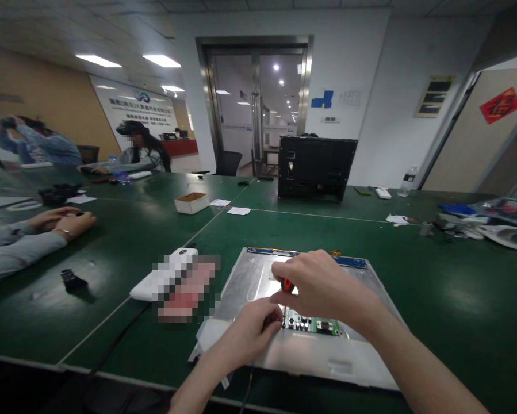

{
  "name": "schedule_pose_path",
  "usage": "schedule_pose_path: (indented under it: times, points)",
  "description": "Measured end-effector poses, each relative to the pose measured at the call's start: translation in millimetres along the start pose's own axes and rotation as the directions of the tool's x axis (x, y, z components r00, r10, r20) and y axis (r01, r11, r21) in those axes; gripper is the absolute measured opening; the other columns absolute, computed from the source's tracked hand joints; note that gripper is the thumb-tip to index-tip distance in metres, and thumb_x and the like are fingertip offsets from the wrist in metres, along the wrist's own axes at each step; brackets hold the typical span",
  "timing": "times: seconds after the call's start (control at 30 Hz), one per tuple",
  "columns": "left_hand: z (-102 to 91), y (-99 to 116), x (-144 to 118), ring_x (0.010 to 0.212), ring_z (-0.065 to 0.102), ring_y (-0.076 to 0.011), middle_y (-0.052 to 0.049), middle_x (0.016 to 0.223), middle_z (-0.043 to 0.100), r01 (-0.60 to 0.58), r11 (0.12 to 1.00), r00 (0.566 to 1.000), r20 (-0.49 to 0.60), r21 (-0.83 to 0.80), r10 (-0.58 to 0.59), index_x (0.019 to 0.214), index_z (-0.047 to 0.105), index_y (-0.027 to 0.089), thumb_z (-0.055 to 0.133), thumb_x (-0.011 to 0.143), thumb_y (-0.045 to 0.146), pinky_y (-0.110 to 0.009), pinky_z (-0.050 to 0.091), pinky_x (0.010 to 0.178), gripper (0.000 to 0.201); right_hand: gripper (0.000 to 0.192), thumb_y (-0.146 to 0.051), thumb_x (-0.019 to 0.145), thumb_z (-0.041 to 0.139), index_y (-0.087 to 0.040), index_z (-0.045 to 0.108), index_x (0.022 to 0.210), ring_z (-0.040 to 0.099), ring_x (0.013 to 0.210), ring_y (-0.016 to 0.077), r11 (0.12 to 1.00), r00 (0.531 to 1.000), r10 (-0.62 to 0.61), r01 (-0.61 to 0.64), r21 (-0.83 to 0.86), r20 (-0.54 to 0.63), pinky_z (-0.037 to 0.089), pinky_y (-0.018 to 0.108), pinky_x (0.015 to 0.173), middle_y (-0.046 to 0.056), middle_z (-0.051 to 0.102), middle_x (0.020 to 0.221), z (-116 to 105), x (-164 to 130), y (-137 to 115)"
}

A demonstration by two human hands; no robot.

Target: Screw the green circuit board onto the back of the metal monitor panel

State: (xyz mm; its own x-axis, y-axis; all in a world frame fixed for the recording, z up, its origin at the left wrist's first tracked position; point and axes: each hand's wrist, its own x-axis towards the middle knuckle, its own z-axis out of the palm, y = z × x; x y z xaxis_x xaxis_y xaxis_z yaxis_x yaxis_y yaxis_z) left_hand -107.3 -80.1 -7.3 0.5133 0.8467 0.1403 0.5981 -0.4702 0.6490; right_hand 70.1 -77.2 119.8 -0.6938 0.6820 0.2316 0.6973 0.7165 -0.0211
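Observation:
A silvery flat display panel (241, 290) lies on the green table in front of me, with a narrow blue circuit strip (348, 262) along its far edge. On its near half sits a small green circuit board (310, 325) with several components. My right hand (322, 282) is closed around the red and black handle of a screwdriver (287, 285), held upright over the board's left end. My left hand (253, 328) rests at that end, fingers curled together near the screwdriver's tip. Whatever those fingers pinch, if anything, is hidden.
A white power bank (163, 276) and a blurred-out reddish item (189, 290) lie left of the panel. Further off stand a white box (192, 202) and a black monitor back (317, 169). A co-worker's hands (68, 221) are at the left; scraps (469, 224) lie at the right.

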Motion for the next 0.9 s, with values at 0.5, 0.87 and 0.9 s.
schedule_pose_path:
  times: [0.5,0.87,0.9]
  points:
    - [-5.7,10,0,0.076,0.056,-0.0182,-0.003,0.081,0.063,0.016,1.000,1.000,0.014,0.009,-0.016,0.077,0.056,0.018,0.048,0.078,0.014,-0.027,0.041,0.067,0.009,0.009,-0.027,0.083,0.056,-0.020,0.056,0.088,0.055,0.064,0.0124,1.000,1.000,0.014,-0.014,0.019,0.011,0.022,0.025,0.051,0.001,0.068,0.079,-3,-3,4]
    - [-8.2,11,-2,0.076,0.056,-0.0175,-0.003,0.083,0.064,0.050,0.999,0.998,0.030,-0.008,-0.050,0.081,0.059,0.017,0.049,0.080,0.017,-0.027,0.042,0.069,0.011,0.022,-0.038,0.078,0.064,-0.020,0.052,0.079,0.056,0.061,0.0130,0.880,0.926,0.363,-0.302,0.367,-0.109,0.037,0.024,0.054,-0.001,0.064,0.071,-14,-52,54]
    - [-9.5,11,-3,0.076,0.056,-0.0173,-0.003,0.083,0.064,0.052,0.998,0.998,0.030,-0.022,-0.052,0.083,0.059,0.017,0.049,0.081,0.018,-0.027,0.042,0.068,0.011,0.023,-0.039,0.077,0.064,-0.020,0.052,0.077,0.057,0.062,0.0141,0.836,0.891,0.437,-0.352,0.420,-0.122,0.039,0.025,0.055,0.000,0.064,0.073,-5,-63,62]
